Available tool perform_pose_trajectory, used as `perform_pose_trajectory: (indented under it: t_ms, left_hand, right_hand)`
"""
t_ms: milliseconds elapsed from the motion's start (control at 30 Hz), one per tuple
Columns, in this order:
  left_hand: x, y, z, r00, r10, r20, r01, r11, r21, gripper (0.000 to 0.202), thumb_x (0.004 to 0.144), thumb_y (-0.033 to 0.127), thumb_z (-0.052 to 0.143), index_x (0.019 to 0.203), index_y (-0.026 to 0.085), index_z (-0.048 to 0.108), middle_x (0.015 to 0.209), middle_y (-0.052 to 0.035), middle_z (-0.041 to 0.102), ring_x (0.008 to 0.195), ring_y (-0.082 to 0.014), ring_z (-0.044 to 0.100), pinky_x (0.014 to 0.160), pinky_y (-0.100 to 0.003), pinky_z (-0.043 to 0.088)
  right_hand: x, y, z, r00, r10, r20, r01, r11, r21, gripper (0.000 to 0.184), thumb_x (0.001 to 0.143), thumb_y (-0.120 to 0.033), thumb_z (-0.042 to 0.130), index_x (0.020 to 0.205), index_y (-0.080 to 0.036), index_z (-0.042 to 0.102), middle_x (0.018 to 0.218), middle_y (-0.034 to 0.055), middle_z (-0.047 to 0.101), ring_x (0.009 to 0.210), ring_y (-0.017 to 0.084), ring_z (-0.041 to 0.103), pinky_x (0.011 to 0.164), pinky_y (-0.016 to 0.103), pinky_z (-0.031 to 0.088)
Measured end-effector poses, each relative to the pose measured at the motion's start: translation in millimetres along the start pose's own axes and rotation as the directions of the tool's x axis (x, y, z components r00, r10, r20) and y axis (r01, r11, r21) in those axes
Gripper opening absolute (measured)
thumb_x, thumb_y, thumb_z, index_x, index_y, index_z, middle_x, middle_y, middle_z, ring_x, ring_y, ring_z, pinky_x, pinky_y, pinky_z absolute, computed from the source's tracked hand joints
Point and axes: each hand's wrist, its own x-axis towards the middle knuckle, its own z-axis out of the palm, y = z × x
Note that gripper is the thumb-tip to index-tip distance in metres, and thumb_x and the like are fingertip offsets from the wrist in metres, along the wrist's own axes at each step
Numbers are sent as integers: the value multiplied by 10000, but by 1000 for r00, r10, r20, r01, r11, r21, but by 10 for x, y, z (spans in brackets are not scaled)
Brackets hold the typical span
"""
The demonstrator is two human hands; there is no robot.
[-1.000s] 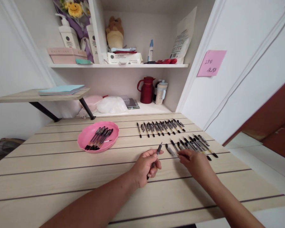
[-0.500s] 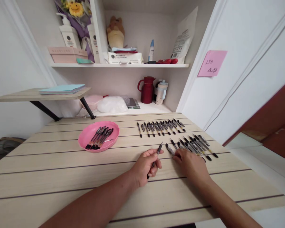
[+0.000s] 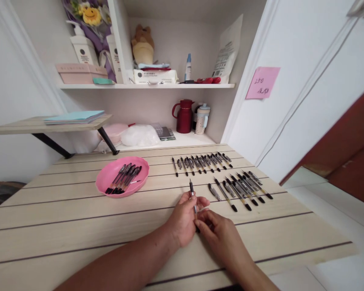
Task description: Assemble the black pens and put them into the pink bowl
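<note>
The left hand (image 3: 183, 221) rests on the bench (image 3: 79, 214) near the middle, its fingers curled closed around a black pen (image 3: 191, 190). The pen stands out of the fist with its tip pointing to the far side. The right hand (image 3: 221, 235) lies just right of the left one and touches it. Its fingers are drawn together at the near end of the pen, though I cannot tell whether they actually grip it. Just beyond the hands and to the right, a near row of pens (image 3: 238, 188) lies on the bench, with a far row of pens (image 3: 200, 163) behind it. To the far left of the hands sits a pink tray (image 3: 103, 180) holding a small bunch of black pens (image 3: 125, 178). A red jug (image 3: 185, 116) stands on the shelf behind the bench
</note>
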Motion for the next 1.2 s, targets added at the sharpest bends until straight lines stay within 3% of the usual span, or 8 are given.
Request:
perform_pose_trajectory:
  t_ms: [167, 267, 367, 500, 800, 1200]
  left_hand:
    - [4, -26, 17, 1000, 20, 9, -21, 999, 32, 232, 703, 298, 609, 821, 207, 431, 869, -48, 590, 901, -187, 555, 719, -306, 438]
    - [24, -13, 1, 999, 45, -22, -43, 997, 67, 346, 699, 268, 619, 998, 229, 450, 1006, -65, 575, 1003, -185, 524, 818, -314, 410]
    - [34, 19, -30, 993, 97, -61, -90, 989, 117, 527, 692, 271, 636, 1169, 239, 412, 1167, -93, 515, 1136, -183, 444, 935, -304, 333]
    - [39, 50, -61, 990, 120, -79, -106, 982, 155, 524, 700, 287, 635, 1183, 220, 442, 1228, -121, 478, 1169, -203, 417, 963, -315, 308]
    - [34, 44, -70, 991, 121, -55, -106, 971, 214, 368, 708, 287, 629, 1050, 176, 551, 1138, -126, 546, 1090, -212, 480, 925, -340, 344]
    - [41, 40, -85, 991, 131, -23, -122, 963, 241, 276, 709, 272, 613, 960, 161, 590, 1048, -107, 577, 1044, -202, 492, 905, -346, 353]
  right_hand:
    - [48, -11, 49, 997, 37, -64, -35, 999, 38, 156, 749, -285, 454, 661, -211, 558, 648, 19, 642, 610, 163, 576, 559, 243, 385]
    - [80, 60, -58, 990, 21, -138, -45, 984, -172, 162, 749, -272, 438, 662, -209, 560, 633, 19, 637, 577, 159, 564, 524, 247, 344]
    - [107, 190, -193, 973, -15, -229, -99, 872, -480, 167, 757, -249, 421, 667, -201, 552, 639, 28, 622, 562, 157, 548, 507, 258, 284]
    - [134, 340, -288, 968, -37, -247, -134, 757, -639, 176, 777, -233, 404, 645, -196, 514, 656, 33, 606, 563, 151, 539, 491, 264, 237]
    - [152, 418, -288, 960, -12, -281, -193, 698, -689, 179, 802, -245, 388, 665, -198, 495, 657, 41, 585, 562, 157, 544, 482, 267, 227]
    - [139, 457, -352, 956, 31, -293, -233, 686, -689, 187, 807, -259, 402, 674, -190, 515, 689, 38, 587, 563, 145, 545, 481, 261, 234]
